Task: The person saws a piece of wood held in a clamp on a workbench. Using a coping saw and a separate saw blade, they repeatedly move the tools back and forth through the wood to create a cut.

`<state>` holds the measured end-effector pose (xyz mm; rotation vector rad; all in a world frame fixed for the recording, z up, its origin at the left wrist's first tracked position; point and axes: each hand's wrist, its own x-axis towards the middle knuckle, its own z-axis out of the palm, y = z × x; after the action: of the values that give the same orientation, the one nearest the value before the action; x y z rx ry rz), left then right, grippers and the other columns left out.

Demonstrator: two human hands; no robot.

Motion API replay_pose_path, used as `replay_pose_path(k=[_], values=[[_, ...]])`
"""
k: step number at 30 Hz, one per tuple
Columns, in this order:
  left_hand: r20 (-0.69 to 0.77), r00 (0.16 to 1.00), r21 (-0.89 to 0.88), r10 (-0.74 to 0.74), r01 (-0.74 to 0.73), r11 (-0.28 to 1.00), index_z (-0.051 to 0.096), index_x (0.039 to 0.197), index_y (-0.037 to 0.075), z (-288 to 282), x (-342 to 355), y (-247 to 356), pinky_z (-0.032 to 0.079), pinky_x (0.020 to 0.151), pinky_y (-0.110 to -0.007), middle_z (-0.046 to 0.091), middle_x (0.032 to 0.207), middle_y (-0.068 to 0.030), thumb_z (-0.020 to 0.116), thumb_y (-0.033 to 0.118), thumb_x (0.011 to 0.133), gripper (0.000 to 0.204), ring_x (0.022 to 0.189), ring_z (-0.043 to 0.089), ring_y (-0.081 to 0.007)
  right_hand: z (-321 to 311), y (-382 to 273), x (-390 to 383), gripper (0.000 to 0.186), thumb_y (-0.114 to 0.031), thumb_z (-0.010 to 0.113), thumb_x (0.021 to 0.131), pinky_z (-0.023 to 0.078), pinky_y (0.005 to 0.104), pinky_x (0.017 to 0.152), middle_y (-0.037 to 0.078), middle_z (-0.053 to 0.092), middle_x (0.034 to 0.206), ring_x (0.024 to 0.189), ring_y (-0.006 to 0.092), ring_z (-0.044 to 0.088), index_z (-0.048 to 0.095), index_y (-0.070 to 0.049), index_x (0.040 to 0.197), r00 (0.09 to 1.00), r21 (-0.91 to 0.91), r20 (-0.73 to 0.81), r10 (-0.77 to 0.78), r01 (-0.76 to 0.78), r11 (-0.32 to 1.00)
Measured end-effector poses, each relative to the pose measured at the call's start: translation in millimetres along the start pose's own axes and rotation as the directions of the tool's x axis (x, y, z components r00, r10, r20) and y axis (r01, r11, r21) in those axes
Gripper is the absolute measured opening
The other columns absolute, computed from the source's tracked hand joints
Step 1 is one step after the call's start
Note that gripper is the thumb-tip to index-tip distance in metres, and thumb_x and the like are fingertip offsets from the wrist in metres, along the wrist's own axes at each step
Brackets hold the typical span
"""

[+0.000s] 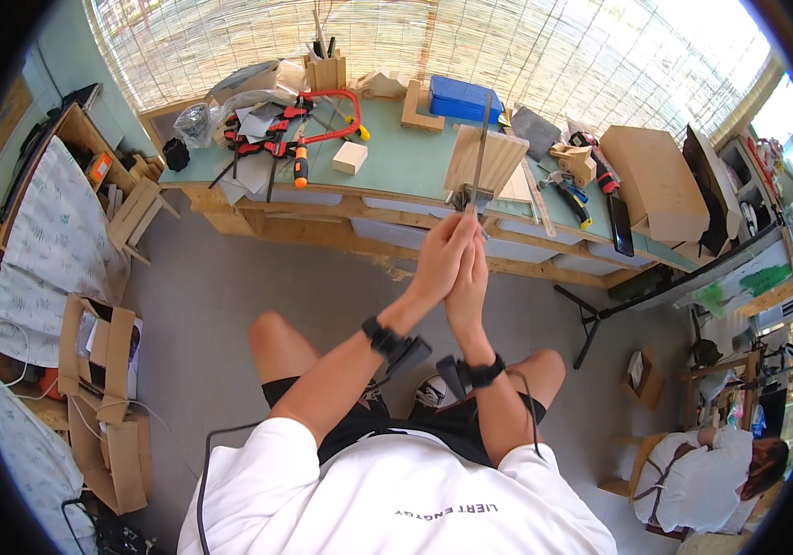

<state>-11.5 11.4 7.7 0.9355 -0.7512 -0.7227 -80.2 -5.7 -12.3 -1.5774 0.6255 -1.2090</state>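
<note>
My left hand and my right hand are pressed together at the bench's front edge. Both are closed around the near end of a long, narrow metal file, its grip hidden by my fingers. The file points away from me, across a pale wooden board that stands tilted at the edge. From this view I cannot tell whether file and board touch. A dark metal clamp or vise shows at the board's foot, partly covered by my fingertips.
On the green-topped workbench lie a red coping saw, a wooden block, a blue box, pliers and a phone. A cardboard box stands right. Another person sits at the lower right.
</note>
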Motion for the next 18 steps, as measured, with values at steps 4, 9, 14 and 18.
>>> replay_pose_path(k=[4,9,14,18], values=[[-0.023,0.999,0.007,-0.039,0.039,0.999,0.064,0.095,0.003,-3.8,-35.7,-6.8,0.047,0.071,-0.024,0.064,0.087,-0.0016,0.051,0.029,0.105,0.031,0.079,0.056,-0.0087,-11.9,27.9,-35.0,0.046,-0.028,0.034,0.11,0.04,0.0328,0.107,0.015,0.056,0.137,0.129,0.0233,0.052,0.047,0.002,0.142,0.993,-0.044,0.065,0.096,-0.093,0.995],[-0.028,1.0,-0.001,0.005,-0.005,1.0,0.064,0.097,0.0,3.7,15.6,2.9,0.047,0.072,-0.024,0.064,0.087,-0.0027,0.054,0.031,0.104,0.033,0.08,0.056,-0.0089,1.4,15.5,20.5,0.042,-0.031,0.038,0.109,0.044,0.0324,0.098,0.014,0.059,0.129,0.119,0.0229,0.056,0.051,-0.002,0.137,0.996,0.035,0.032,-0.086,0.085,0.996],[0.005,1.0,-0.027,0.018,-0.018,0.999,0.064,0.099,0.001,5.7,49.3,25.9,0.048,0.072,-0.024,0.065,0.086,-0.0037,0.053,0.032,0.104,0.034,0.078,0.057,-0.0094,10.3,-25.8,46.2,0.041,-0.027,0.037,0.11,0.044,0.0314,0.1,0.012,0.059,0.128,0.119,0.0219,0.057,0.051,0.001,0.136,0.996,0.092,0.076,0.053,-0.06,0.994],[-0.014,1.0,-0.006,-0.003,0.003,1.0,0.064,0.099,0.001,1.1,4.3,3.6,0.048,0.072,-0.024,0.065,0.086,-0.0038,0.053,0.032,0.104,0.034,0.079,0.058,-0.0088,6.5,-15.6,3.5,0.04,-0.026,0.037,0.11,0.046,0.0318,0.096,0.011,0.061,0.121,0.113,0.0214,0.059,0.052,0.0,0.135,0.999,0.026,-0.023,0.029,-0.029,0.999]])
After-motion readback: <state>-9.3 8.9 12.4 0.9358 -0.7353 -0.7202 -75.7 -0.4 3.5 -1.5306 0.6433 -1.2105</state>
